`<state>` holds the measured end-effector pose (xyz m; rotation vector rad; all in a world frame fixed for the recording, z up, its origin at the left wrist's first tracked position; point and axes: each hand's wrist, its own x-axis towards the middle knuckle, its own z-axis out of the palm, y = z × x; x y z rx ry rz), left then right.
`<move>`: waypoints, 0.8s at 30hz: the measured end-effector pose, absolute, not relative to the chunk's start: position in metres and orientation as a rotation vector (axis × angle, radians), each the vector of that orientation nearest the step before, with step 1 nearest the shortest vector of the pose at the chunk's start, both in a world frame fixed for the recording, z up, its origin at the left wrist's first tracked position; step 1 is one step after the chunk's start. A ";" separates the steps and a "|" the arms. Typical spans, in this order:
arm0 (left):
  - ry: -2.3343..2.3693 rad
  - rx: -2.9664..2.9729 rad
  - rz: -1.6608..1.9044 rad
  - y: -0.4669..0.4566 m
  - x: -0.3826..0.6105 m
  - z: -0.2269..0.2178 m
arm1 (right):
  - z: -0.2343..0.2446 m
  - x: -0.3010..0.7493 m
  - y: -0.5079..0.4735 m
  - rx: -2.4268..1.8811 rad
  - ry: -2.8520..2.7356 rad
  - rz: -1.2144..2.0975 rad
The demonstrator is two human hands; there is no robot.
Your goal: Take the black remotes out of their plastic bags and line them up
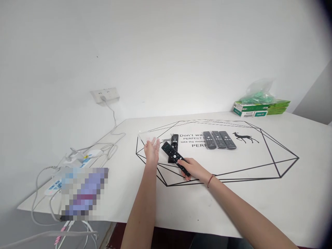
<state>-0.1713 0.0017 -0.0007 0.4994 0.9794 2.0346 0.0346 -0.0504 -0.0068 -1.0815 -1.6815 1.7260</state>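
My right hand [194, 169] grips the near end of a black remote control [174, 156], which points up and to the left over the white table [259, 193]. A second black remote [174, 141] lies on the table just behind it. My left hand [151, 148] is raised left of the remotes, with its fingers on a clear plastic bag [145, 136] that is hard to make out. Three grey remotes [219, 139] lie side by side further right, out of reach of both hands.
Black geometric lines, printed text and a deer figure [245, 137] mark the tabletop. Green boxes with a green plastic bag [260, 103] sit at the far right by the wall. Power strips and tangled cables [77, 160] crowd the left end below a wall socket [105, 95].
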 end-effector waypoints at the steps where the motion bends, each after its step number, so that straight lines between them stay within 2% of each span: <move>1: 0.983 0.515 2.031 0.002 -0.169 -0.001 | -0.007 0.034 -0.050 -1.082 -1.690 1.724; 12: 1.017 0.609 1.922 -0.006 -0.126 0.011 | -0.012 0.033 -0.049 -1.084 -1.729 1.673; 21: 0.958 0.780 1.671 -0.029 -0.076 0.016 | 0.001 0.032 -0.049 -1.046 -1.408 1.581; 24: 0.868 0.682 1.633 -0.030 -0.080 0.024 | 0.012 0.039 -0.050 -0.925 -1.277 1.713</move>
